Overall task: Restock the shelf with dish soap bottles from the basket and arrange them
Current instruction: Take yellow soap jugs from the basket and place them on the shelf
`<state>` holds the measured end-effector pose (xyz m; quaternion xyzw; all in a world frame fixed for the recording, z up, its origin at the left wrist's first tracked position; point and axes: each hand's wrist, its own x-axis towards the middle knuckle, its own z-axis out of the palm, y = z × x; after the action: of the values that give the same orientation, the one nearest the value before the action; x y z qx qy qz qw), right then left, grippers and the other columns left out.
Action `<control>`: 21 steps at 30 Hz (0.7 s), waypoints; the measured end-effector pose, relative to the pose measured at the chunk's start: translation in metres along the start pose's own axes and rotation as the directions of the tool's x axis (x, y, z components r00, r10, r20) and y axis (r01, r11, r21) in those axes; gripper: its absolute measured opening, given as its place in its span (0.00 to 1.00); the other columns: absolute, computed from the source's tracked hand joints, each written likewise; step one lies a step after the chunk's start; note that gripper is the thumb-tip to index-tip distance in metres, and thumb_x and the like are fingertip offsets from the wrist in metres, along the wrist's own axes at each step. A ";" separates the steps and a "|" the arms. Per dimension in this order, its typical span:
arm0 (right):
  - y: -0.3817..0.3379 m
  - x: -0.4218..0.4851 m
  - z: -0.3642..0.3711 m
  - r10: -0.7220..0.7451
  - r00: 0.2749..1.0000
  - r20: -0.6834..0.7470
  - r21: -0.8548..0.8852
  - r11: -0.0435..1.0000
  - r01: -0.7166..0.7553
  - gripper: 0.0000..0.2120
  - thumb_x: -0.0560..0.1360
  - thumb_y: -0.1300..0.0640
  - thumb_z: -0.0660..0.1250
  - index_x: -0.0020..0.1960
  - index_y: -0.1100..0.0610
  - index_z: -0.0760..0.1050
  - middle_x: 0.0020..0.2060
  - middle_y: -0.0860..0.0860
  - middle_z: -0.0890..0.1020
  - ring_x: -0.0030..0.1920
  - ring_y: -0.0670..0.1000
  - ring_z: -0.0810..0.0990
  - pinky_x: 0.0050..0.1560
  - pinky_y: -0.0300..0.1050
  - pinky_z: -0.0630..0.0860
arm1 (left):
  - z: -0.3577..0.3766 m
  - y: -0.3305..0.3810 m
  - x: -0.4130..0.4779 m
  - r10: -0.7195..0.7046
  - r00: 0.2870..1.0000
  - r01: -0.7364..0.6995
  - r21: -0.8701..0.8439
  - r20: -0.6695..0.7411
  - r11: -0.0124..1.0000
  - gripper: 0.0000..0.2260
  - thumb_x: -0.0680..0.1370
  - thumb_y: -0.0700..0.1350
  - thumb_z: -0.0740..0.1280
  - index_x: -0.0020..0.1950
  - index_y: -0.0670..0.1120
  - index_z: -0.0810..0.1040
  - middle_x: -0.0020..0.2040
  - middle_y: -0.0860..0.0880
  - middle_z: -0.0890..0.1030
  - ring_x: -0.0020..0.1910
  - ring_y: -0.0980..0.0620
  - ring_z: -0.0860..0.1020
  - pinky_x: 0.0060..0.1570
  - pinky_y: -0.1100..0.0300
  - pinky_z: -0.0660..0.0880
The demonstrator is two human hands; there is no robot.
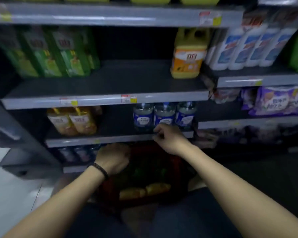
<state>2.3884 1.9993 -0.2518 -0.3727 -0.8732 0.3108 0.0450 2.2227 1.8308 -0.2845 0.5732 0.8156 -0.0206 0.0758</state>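
A person stands in front of a shop shelf (103, 100), and the whole view is a little blurred. The red basket (176, 163) is on the floor below, between the two forearms. Inside it lie yellow dish soap bottles (144, 190) near the front wall, and some dark green bottles (144, 170) behind them.

The left hand (113, 158) is low, over the back left part of the basket, with a dark band (100, 170) on the wrist. Only the back of this hand shows and the fingers point down out of sight, so I cannot tell if it is open or holds something.

The right hand (169, 136) is higher, at the front edge of the lower board. Its fingers are curled in and I see nothing between them. Just behind it stand three clear bottles with blue labels (163, 115).

On the same board, to the left, stand two yellow bottles (72, 121). The board above has green bottles (50, 52) at the left end and one orange jug (187, 54) at the right end. In the next bay to the right are white bottles (248, 48) and purple packs (279, 100).
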 end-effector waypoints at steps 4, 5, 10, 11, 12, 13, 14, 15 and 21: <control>0.034 -0.006 0.065 0.115 0.977 0.182 0.003 0.993 -0.118 0.09 0.81 0.45 0.69 0.58 0.47 0.78 0.50 0.45 0.81 0.52 0.49 0.82 0.53 0.47 0.81 | 0.065 -0.022 -0.014 -0.084 0.972 0.089 -0.011 0.219 0.996 0.20 0.85 0.60 0.55 0.64 0.52 0.81 0.63 0.47 0.83 0.59 0.42 0.83 0.53 0.52 0.79; 0.044 -0.008 0.079 0.134 0.968 0.210 -0.008 0.991 -0.135 0.08 0.81 0.45 0.69 0.57 0.46 0.78 0.50 0.44 0.81 0.52 0.49 0.81 0.53 0.47 0.81 | 0.075 -0.024 -0.015 -0.098 0.958 0.114 -0.042 0.270 0.993 0.23 0.85 0.63 0.54 0.65 0.52 0.81 0.62 0.46 0.83 0.59 0.43 0.83 0.55 0.52 0.79; 0.093 -0.006 0.137 0.227 0.899 0.374 -0.045 0.973 -0.227 0.09 0.82 0.46 0.68 0.56 0.49 0.80 0.52 0.47 0.82 0.51 0.50 0.82 0.55 0.51 0.83 | 0.124 -0.025 -0.006 -0.120 0.908 0.210 -0.188 0.401 0.960 0.23 0.85 0.64 0.53 0.59 0.51 0.81 0.57 0.46 0.84 0.55 0.43 0.83 0.58 0.47 0.80; 0.101 -0.004 0.144 0.244 0.887 0.392 -0.061 0.969 -0.239 0.09 0.82 0.46 0.68 0.56 0.51 0.81 0.52 0.49 0.83 0.51 0.50 0.83 0.56 0.53 0.83 | 0.134 -0.025 -0.003 -0.110 0.898 0.208 -0.190 0.427 0.959 0.20 0.86 0.61 0.55 0.58 0.51 0.80 0.57 0.47 0.84 0.55 0.44 0.83 0.58 0.48 0.80; 0.107 -0.002 0.152 0.255 0.873 0.416 -0.079 0.966 -0.245 0.11 0.81 0.47 0.68 0.56 0.53 0.82 0.51 0.51 0.84 0.52 0.52 0.83 0.56 0.53 0.82 | 0.142 -0.024 -0.001 -0.096 0.883 0.202 -0.186 0.459 0.962 0.16 0.86 0.58 0.56 0.59 0.51 0.79 0.58 0.47 0.83 0.56 0.44 0.83 0.58 0.48 0.80; 0.111 0.000 0.159 0.267 0.854 0.447 -0.097 0.963 -0.250 0.12 0.81 0.48 0.68 0.56 0.55 0.82 0.52 0.53 0.84 0.53 0.54 0.83 0.56 0.53 0.81 | 0.149 -0.022 0.003 -0.072 0.868 0.179 -0.175 0.492 0.968 0.14 0.86 0.54 0.57 0.62 0.49 0.78 0.60 0.47 0.83 0.58 0.44 0.82 0.59 0.49 0.80; 0.116 0.003 0.165 0.275 0.834 0.478 -0.105 0.961 -0.257 0.12 0.80 0.49 0.68 0.55 0.57 0.82 0.52 0.55 0.84 0.53 0.56 0.83 0.55 0.53 0.80 | 0.155 -0.020 0.007 -0.050 0.851 0.163 -0.171 0.523 0.972 0.13 0.87 0.52 0.58 0.65 0.48 0.77 0.62 0.46 0.82 0.60 0.43 0.82 0.60 0.48 0.80; 0.120 0.005 0.173 0.293 0.810 0.508 -0.114 0.955 -0.274 0.11 0.79 0.49 0.68 0.54 0.56 0.81 0.51 0.55 0.83 0.52 0.57 0.83 0.53 0.52 0.80 | 0.159 -0.017 0.013 -0.029 0.835 0.139 -0.159 0.550 0.978 0.14 0.87 0.50 0.58 0.68 0.46 0.75 0.65 0.45 0.81 0.62 0.43 0.81 0.62 0.47 0.79; 0.201 0.013 0.253 0.250 0.797 0.550 -0.050 0.962 -0.268 0.04 0.77 0.48 0.70 0.51 0.41 0.82 0.51 0.44 0.85 0.53 0.47 0.84 0.61 0.54 0.82 | 0.204 -0.014 0.052 -0.087 0.755 0.203 -0.105 0.650 0.973 0.16 0.86 0.48 0.60 0.73 0.46 0.73 0.66 0.44 0.79 0.62 0.44 0.80 0.62 0.50 0.80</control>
<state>2.4256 1.9854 -0.5730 -0.3824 -0.7849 0.4212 -0.2456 2.2129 1.8496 -0.4946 0.4579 0.7814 -0.1514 0.3959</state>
